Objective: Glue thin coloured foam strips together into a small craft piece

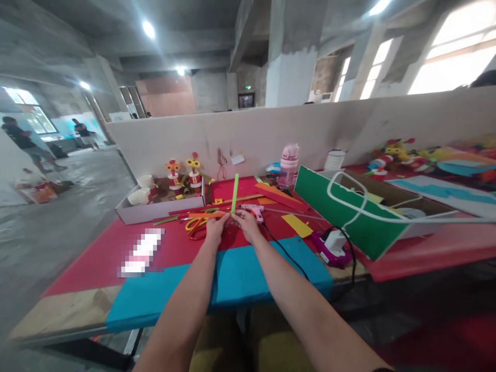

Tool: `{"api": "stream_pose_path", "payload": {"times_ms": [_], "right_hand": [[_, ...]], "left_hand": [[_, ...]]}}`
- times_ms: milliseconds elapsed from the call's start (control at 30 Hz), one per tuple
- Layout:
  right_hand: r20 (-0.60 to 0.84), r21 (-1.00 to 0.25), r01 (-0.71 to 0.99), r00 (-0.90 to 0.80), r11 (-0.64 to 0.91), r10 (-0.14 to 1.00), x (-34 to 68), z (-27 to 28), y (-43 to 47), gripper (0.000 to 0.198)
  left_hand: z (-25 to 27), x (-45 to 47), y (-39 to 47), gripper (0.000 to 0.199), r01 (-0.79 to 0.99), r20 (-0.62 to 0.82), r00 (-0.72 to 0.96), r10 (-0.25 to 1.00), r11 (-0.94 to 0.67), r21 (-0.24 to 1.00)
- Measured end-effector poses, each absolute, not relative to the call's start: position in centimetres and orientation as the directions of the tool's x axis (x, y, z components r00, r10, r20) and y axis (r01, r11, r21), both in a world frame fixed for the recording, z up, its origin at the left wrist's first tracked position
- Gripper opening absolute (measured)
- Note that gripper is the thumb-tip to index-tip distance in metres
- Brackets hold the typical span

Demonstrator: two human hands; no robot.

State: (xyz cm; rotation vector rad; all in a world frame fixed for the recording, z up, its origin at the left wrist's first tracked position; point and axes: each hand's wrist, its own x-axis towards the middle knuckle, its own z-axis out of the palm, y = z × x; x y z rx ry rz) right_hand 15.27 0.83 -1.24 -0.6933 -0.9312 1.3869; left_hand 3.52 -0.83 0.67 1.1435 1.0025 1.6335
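A bright green paper strip (235,191) stands upright between my two hands, its lower end at my fingertips. An orange paper strip (205,215) runs out to the left from the same spot. My left hand (216,227) pinches the orange strip close to where the two meet. The fingers of my right hand (245,223) are closed at the foot of the green strip. Just beyond my right hand lies a pink glue gun (253,211), its black cord trailing right. Yellow-handled scissors (194,225) rest left of my left hand.
A white tray (160,211) with cups and figures stands at the back left. On the right are a green-sided box (343,214), a purple power strip (333,254) with a white plug, and a yellow paper piece (296,226). A pink bottle (289,165) stands behind.
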Motion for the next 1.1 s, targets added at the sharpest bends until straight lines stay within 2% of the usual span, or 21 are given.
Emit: {"api": "stream_pose_path", "payload": {"times_ms": [333, 767, 900, 1100], "right_hand": [[0.14, -0.857, -0.505, -0.036, 0.103, 0.99, 15.23, -1.11, 0.72, 0.041], [0.12, -0.829, -0.554, -0.047, 0.074, 0.992, 15.23, -0.93, 0.61, 0.037], [0.134, -0.812, -0.574, -0.005, 0.107, 0.991, 15.42, -0.72, 0.61, 0.035], [0.139, -0.838, -0.524, 0.058, 0.148, 0.989, 15.51, -0.58, 0.64, 0.036]], "left_hand": [[-0.2, 3.26, -0.24, 0.032, -0.244, 0.165, -0.159, 0.973, -0.201, 0.949], [-0.13, 3.21, -0.07, 0.033, -0.279, 0.194, -0.167, 0.967, -0.235, 0.931], [0.08, 3.2, -0.12, 0.037, -0.298, 0.197, -0.141, 0.97, -0.231, 0.926], [0.21, 3.42, -0.37, 0.04, -0.232, 0.166, -0.069, 0.984, -0.177, 0.957]]}}
